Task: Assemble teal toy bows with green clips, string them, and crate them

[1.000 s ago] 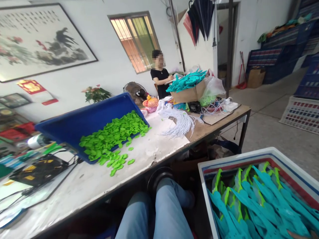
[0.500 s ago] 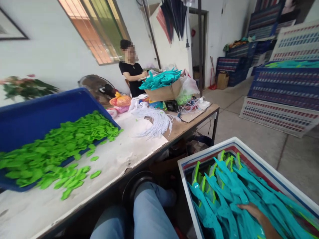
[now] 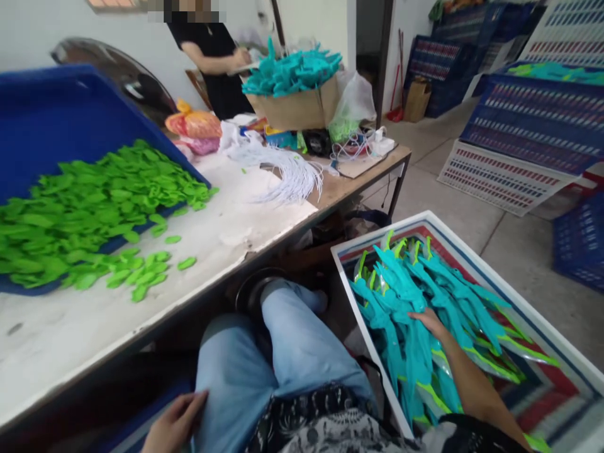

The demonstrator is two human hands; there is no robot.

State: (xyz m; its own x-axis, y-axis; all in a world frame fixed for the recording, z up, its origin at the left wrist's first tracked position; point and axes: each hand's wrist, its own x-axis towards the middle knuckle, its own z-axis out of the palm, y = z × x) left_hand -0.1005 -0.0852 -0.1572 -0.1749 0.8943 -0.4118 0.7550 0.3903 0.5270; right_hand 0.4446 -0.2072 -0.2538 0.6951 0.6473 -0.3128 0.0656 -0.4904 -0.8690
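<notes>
Teal pieces: smooth plastic, slight sheen. Green chips: matt plastic. Blue tray: smooth plastic. Desk: scuffed, chipped white top. Box: plain cardboard.

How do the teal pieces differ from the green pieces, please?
The teal pieces are long and slender; the green pieces are small and rounded. The teal pieces fill a white crate under the right hand; the green pieces spill from a blue tray onto the table. Both lie in loose heaps.

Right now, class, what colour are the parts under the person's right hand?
Teal parts, some edged lime green; head view.
</notes>
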